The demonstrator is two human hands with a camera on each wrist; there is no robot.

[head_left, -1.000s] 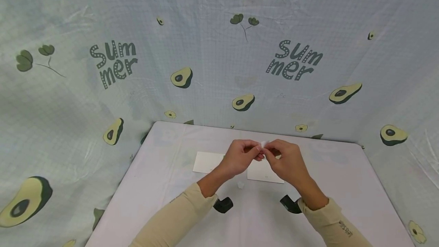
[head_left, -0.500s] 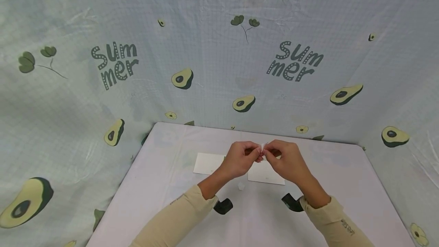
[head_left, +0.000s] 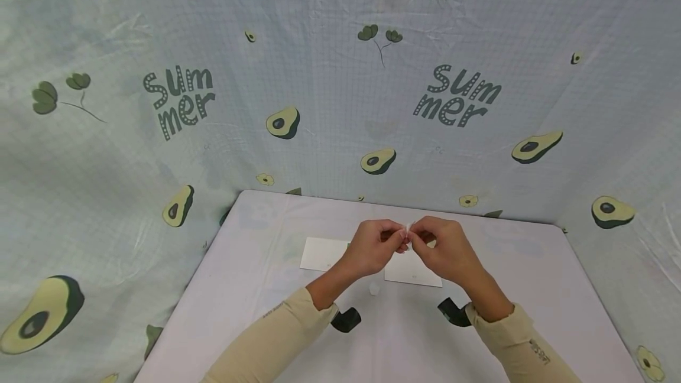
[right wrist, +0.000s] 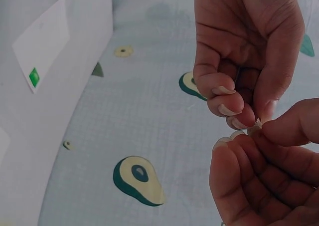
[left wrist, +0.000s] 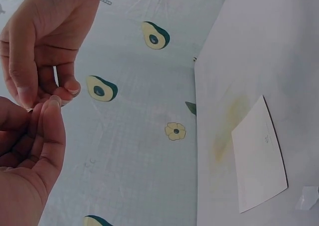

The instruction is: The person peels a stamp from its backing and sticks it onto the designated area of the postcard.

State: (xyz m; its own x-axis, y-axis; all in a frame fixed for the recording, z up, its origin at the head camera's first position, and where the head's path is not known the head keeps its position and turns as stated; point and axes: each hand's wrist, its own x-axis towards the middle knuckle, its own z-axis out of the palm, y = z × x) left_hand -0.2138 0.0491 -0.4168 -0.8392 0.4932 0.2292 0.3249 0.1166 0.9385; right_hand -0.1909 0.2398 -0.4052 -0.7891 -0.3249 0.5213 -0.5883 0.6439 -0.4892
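In the head view my left hand (head_left: 372,247) and right hand (head_left: 446,248) meet fingertip to fingertip above the far half of the table. Thumbs and fingers of both pinch a small, thin white piece (head_left: 408,228), mostly hidden by the fingertips; its kind cannot be made out. A pale sliver (right wrist: 256,125) of it shows between the fingertips in the right wrist view. Beneath the hands lie two white cards: the left card (head_left: 320,253), with a green square in one corner, and the right card (head_left: 412,269), with a tiny mark near its front edge.
A small translucent scrap (head_left: 375,289) lies on the white table (head_left: 255,312), nearer me than the cards. Black curved devices (head_left: 347,320) sit by both wrists. A cloth printed with avocados (head_left: 282,122) hangs around the back and sides.
Both hands stay nearly in place, fingertips together. Less of the white piece sticks up above the fingertips than a second ago. Cards and scrap lie where they were.
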